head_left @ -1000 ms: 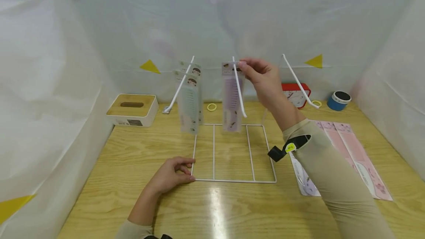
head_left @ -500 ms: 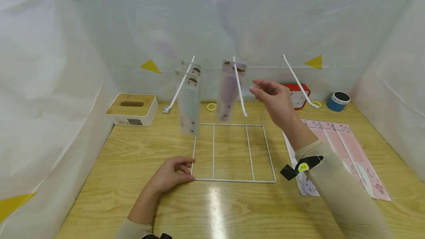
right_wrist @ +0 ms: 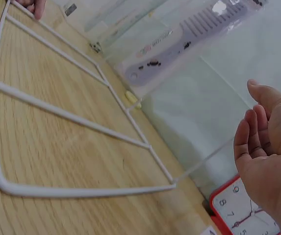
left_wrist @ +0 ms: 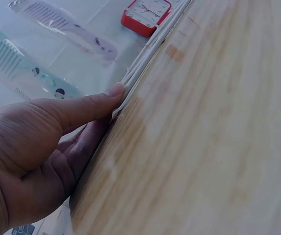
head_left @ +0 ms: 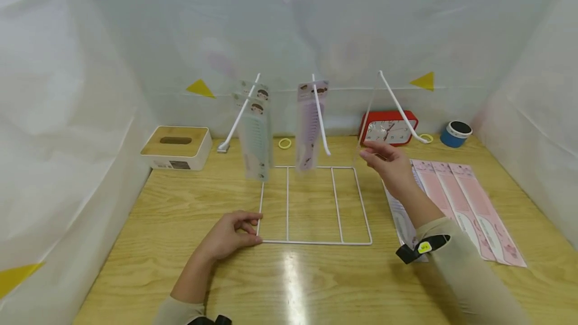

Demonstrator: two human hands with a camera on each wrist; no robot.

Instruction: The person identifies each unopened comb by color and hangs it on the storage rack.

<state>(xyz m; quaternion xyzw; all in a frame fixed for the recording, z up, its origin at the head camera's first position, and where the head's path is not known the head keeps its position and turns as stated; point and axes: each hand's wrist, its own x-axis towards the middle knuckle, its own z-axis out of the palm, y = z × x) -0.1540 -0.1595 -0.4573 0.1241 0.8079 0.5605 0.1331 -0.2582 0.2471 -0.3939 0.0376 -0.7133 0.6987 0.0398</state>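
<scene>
Comb packs [head_left: 310, 123] hang unheld; their label print is unreadable.

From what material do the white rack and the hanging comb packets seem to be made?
The white rack: probably metal wire with a smooth white coating, judging by its thin, rigid, glossy rods. The comb packets: apparently clear plastic film over a printed card, since it shines and the purple comb shows through.

Wooden tissue box [head_left: 176, 147], red clock [head_left: 389, 128], blue speaker [head_left: 455, 134]
</scene>
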